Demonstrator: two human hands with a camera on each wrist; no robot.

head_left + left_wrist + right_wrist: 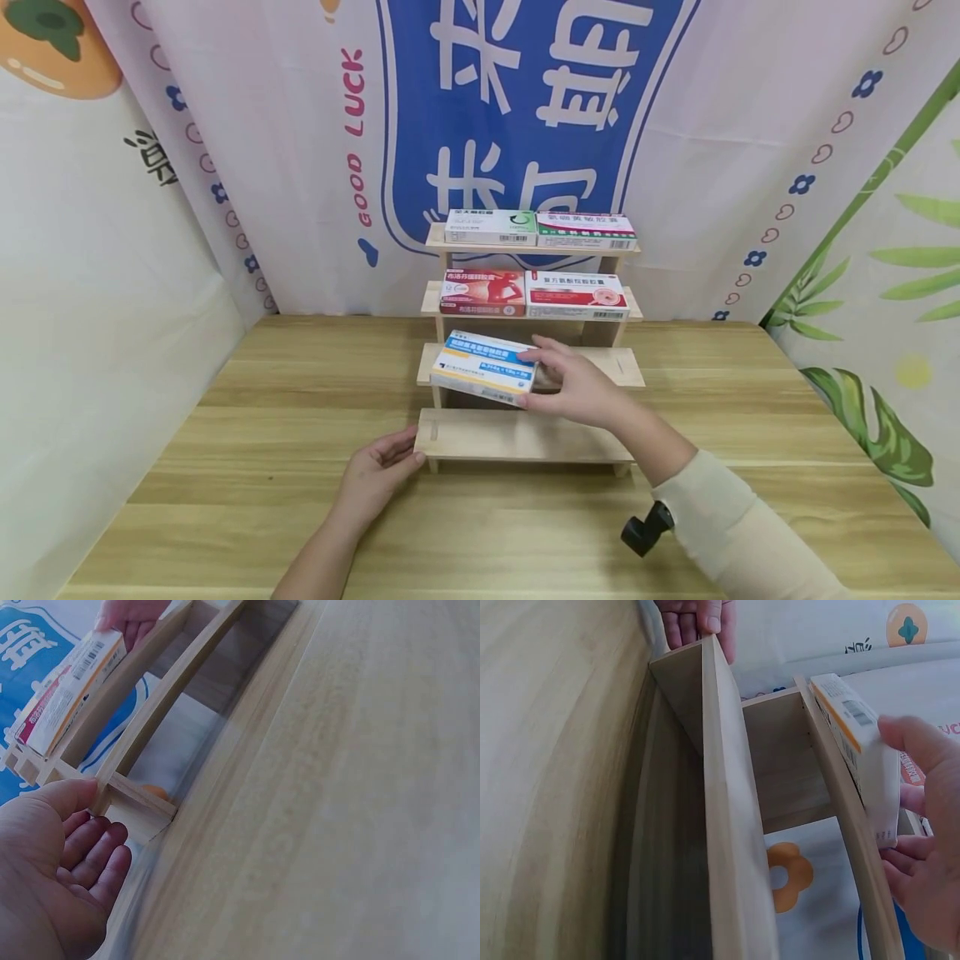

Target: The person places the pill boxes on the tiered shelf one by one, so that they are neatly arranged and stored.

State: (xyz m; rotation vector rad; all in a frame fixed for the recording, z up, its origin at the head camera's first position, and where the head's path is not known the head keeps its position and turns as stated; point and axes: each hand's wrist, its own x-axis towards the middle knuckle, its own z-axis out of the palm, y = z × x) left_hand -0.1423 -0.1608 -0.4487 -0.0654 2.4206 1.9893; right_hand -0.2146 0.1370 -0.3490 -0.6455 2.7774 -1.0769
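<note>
A blue, white and yellow medicine box (pixel 480 367) is at the left part of the second-lowest step of a wooden stepped rack (pixel 517 435), slightly askew. My right hand (pixel 576 385) grips its right end, thumb at the front and fingers over the top and back. In the right wrist view, the box (pixel 859 750) sits against the step's edge, between the thumb and fingers of my right hand (pixel 930 817). At the left end of the lowest step, my left hand (pixel 378 473) pinches the board. The left wrist view shows this hand (pixel 60 862) with its thumb on the board's corner.
Higher on the rack stand a red ibuprofen-style box (pixel 482 292), a white-and-red box (pixel 576 293), a white-and-green box (pixel 491 227) and a white-and-magenta box (pixel 587 230). The rack is on a wood-grain table (pixel 315 375), with a printed curtain (pixel 300 167) behind it.
</note>
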